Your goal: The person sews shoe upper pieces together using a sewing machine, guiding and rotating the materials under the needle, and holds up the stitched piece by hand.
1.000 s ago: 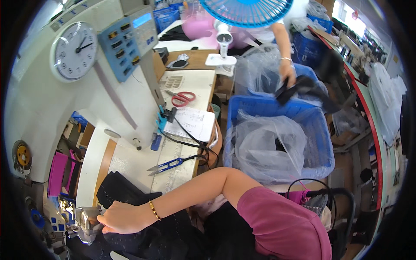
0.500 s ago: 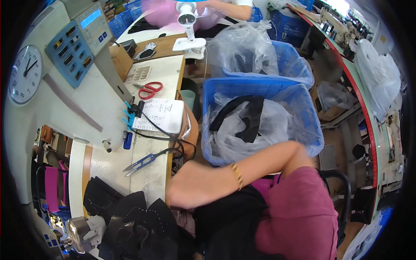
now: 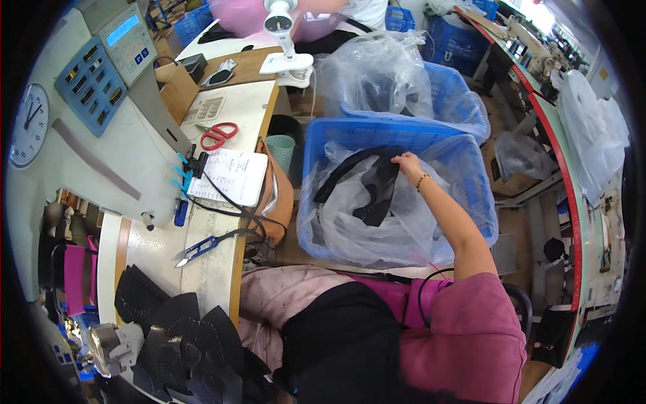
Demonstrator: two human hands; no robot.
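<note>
My right hand (image 3: pixel 408 165) reaches out over the near blue crate (image 3: pixel 397 124), which is lined with clear plastic. Its fingers pinch the upper edge of a black cut piece (image 3: pixel 378 190) with a curved outline. That piece lies on the plastic liner (image 3: pixel 417 236), joined to or overlapping a long curved black strip (image 3: pixel 344 172). My left hand does not show. On the table at lower left, a pile of black pieces with pale stitch lines (image 3: pixel 195 347) lies by the metal head of a sewing machine (image 3: pixel 114 347).
Blue thread snips (image 3: pixel 196 251), red-handled scissors (image 3: pixel 219 136) and a notebook (image 3: pixel 235 176) lie on the table. An orange-brown bag (image 3: pixel 276 209) hangs at its edge. Another crate (image 3: pixel 447 101) stands behind. Across the far side, another person (image 3: pixel 316 23) sits near a white clamp device (image 3: pixel 286 60).
My right arm has swung from the table's edge out to the right, over the near crate. The hand has taken hold of the black piece there. The view has shifted slightly.
</note>
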